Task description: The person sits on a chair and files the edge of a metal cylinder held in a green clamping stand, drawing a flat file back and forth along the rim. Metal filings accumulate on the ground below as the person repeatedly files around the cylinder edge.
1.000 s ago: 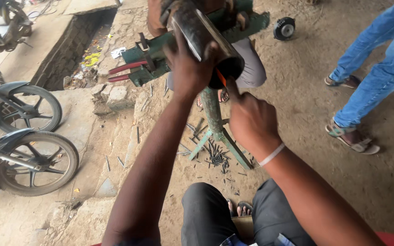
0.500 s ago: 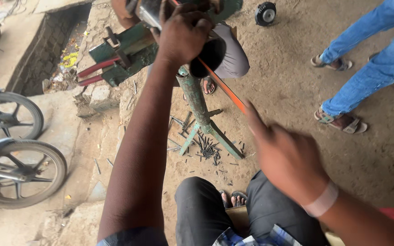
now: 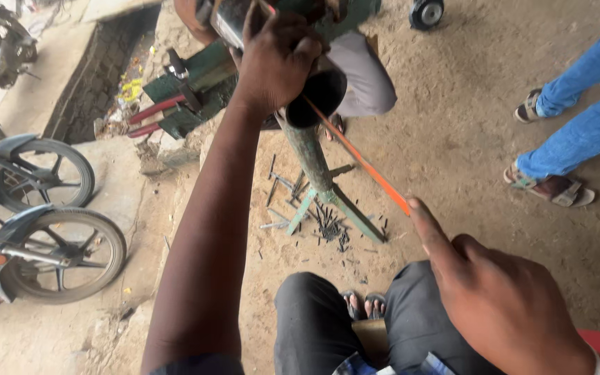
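Observation:
My left hand [image 3: 279, 59] is clamped over the top of a dark metal pipe [image 3: 322, 94], which is held in a green vise on a green tripod stand [image 3: 314, 170]. A thin orange saw blade [image 3: 362, 163] runs from the pipe's open end down towards me. My right hand [image 3: 501, 305] holds the blade's near end, with the forefinger stretched out along it. My knees in dark trousers [image 3: 314, 319] are below.
Two motorbike wheels [image 3: 50, 257] stand at the left beside a drain trench [image 3: 98, 76]. Short metal offcuts [image 3: 328, 229] litter the dirt under the stand. A person in blue jeans and sandals [image 3: 564, 153] stands at the right. Another person in grey trousers [image 3: 366, 76] crouches behind the vise.
My right hand has drawn back from the pipe towards me, pulling the orange blade out along its length. My left hand has stayed on the pipe.

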The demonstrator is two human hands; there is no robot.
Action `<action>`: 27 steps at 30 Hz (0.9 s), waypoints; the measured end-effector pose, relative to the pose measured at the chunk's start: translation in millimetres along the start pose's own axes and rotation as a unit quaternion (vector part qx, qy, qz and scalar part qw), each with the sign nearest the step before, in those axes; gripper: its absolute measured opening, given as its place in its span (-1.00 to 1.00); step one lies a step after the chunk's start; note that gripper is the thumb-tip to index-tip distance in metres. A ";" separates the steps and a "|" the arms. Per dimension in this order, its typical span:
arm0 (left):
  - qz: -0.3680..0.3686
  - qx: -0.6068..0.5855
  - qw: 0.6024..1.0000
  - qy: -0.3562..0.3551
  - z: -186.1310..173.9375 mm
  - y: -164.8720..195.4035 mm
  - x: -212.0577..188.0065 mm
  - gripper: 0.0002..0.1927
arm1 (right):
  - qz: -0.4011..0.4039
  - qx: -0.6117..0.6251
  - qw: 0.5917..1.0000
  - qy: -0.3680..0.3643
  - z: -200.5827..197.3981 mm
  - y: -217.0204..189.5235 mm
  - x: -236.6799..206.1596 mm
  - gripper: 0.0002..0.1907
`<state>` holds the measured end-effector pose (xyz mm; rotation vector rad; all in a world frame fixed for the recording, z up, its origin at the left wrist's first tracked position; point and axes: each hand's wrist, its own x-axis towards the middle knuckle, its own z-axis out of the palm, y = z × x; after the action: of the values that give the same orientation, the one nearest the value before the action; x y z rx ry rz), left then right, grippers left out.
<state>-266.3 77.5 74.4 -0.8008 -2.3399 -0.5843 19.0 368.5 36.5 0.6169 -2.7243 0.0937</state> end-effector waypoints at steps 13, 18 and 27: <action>0.137 0.091 0.986 -0.009 -8.1 -19.2 -3.5 -0.83 | -0.049 0.063 0.990 0.117 43.4 -34.8 147.1 -0.22; 0.100 0.045 0.994 -0.023 -3.2 -12.5 -3.0 -0.80 | -0.002 0.074 0.997 -0.013 11.2 -0.3 21.3 -0.12; 0.097 0.049 0.994 0.012 -9.8 7.2 -5.1 -0.71 | -0.015 0.180 0.971 0.154 67.2 -44.2 210.5 -0.72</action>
<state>-254.5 75.2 79.7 -0.9553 -2.2187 -0.3897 -161.4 233.8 45.7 0.6742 -2.4081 0.6337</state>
